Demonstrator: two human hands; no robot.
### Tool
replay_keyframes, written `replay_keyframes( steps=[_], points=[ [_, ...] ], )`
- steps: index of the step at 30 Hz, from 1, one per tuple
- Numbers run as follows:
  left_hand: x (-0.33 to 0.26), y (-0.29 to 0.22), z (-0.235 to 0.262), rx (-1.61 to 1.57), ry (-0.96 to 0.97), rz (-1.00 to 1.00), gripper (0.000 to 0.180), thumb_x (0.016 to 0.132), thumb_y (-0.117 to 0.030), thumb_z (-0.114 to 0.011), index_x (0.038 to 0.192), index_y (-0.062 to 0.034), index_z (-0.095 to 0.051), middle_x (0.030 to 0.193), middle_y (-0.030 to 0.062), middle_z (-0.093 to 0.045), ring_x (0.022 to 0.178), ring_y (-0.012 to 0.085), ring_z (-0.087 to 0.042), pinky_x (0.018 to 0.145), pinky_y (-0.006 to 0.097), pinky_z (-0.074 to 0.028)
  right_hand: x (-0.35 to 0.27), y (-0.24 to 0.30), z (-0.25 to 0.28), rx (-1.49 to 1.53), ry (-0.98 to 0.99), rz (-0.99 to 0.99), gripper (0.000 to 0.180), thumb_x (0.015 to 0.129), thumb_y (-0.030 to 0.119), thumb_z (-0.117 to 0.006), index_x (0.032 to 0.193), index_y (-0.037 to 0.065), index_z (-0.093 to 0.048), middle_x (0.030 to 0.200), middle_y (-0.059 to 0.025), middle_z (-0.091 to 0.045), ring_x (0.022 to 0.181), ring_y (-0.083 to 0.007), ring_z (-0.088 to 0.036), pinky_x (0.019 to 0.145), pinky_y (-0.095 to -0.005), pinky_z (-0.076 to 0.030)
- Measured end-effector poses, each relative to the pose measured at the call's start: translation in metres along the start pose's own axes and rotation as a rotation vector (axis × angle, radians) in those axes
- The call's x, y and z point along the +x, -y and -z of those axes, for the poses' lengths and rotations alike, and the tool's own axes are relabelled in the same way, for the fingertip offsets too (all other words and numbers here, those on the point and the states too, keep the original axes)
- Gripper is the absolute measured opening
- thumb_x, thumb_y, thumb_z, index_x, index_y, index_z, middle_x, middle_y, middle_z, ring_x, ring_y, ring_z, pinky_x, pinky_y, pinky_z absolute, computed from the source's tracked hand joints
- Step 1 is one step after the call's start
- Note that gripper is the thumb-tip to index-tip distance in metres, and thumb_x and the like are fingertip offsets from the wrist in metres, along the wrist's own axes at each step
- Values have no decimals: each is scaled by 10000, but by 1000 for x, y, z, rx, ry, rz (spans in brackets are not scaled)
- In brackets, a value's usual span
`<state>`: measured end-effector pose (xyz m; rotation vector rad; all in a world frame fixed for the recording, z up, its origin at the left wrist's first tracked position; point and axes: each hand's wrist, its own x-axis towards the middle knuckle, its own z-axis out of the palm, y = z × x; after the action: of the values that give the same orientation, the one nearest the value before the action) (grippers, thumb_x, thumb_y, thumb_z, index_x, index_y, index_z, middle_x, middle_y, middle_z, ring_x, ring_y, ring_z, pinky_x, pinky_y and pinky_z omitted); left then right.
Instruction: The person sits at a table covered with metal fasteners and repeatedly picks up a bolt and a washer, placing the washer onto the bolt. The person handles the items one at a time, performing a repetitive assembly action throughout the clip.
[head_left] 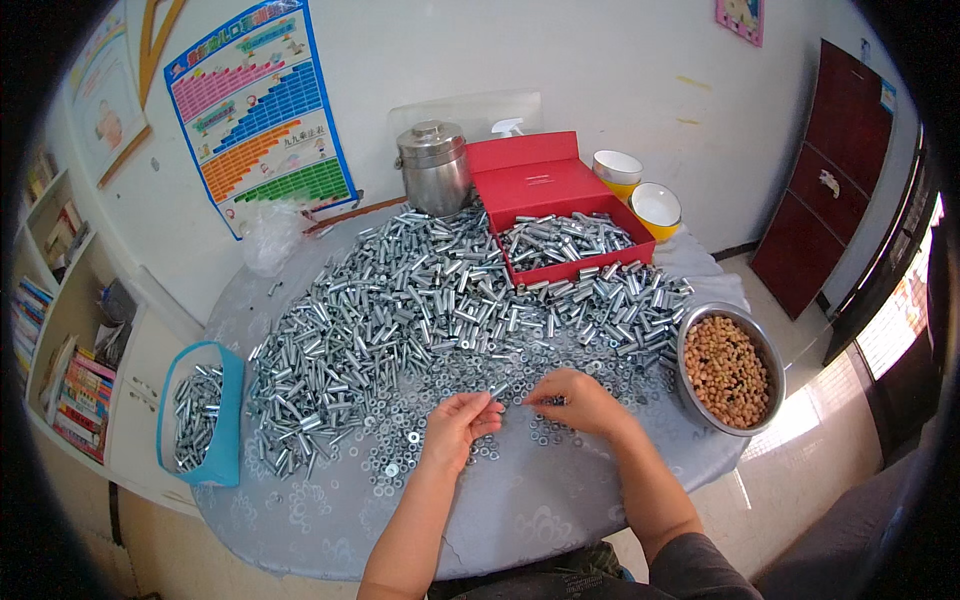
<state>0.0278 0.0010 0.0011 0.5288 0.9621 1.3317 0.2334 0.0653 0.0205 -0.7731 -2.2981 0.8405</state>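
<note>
"Two bare hands meet over a grey cloth [525, 500]; what does each one have?"

"The left hand [458, 428] pinches a silver bolt [499, 391] between thumb and fingers, its end angled up and to the right. The right hand [580, 402] is just beside it, fingertips drawn together; I cannot tell whether something small sits between them."

"And how far along does it look?"

"Only that bolt is clearly in hand. Plenty of metal pieces [570, 238] lie in the red box [538, 172], and more in the blue basket [224, 430], though I cannot tell whether those are finished. A far bigger heap [390, 310] lies loose, with washers [430, 405] scattered in front of it, so I judge that much is left."

"What about the materials?"

"Bright, smooth-looking metal: slim cylinders in the heap, flat rings for the washers. The red box stands open, flat-faced and sharp-cornered, while the blue basket has rounded sides. On the right, a round steel bowl [745, 431] holds lumpy tan pieces [725, 370], and pale rings pattern the grey cloth"
</note>
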Motion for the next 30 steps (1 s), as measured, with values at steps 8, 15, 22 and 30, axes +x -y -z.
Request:
replay_keyframes(
  steps=[8,15,22,30],
  points=[
    [0,-1,0,-12,-24,-6,89,811,-90,-582,837,-4,-579,793,144,-625,624,161,-608,573,276,-534,-6,-4,2,-207,90,7,156,639,136,-635,785,89,-665,759,-74,-595,783,-266,-550,713,-373,-431],
    [1,0,1,-6,-26,-9,91,817,-93,-573,835,-5,-583,790,142,-626,623,159,-608,575,276,-535,-3,2,6,-350,-91,-34,116,641,176,-637,678,67,-625,737,-88,-585,747,-269,-558,665,-376,-439],
    [0,-2,-1,-5,-42,-8,93,812,-93,-582,835,-3,-582,786,141,-625,616,159,-608,574,277,-538,2,10,7,-101,-329,-118,135,664,130,-668,759,48,-619,748,-80,-587,709,-228,-574,612,-309,-440],
    [-3,-3,-5,0,13,47,114,812,-96,-583,843,12,-569,754,135,-622,605,159,-607,549,255,-535,7,15,-5,343,-263,-129,151,745,105,-655,880,49,-616,867,-37,-582,753,-131,-564,645,-247,-413]
  ],
)
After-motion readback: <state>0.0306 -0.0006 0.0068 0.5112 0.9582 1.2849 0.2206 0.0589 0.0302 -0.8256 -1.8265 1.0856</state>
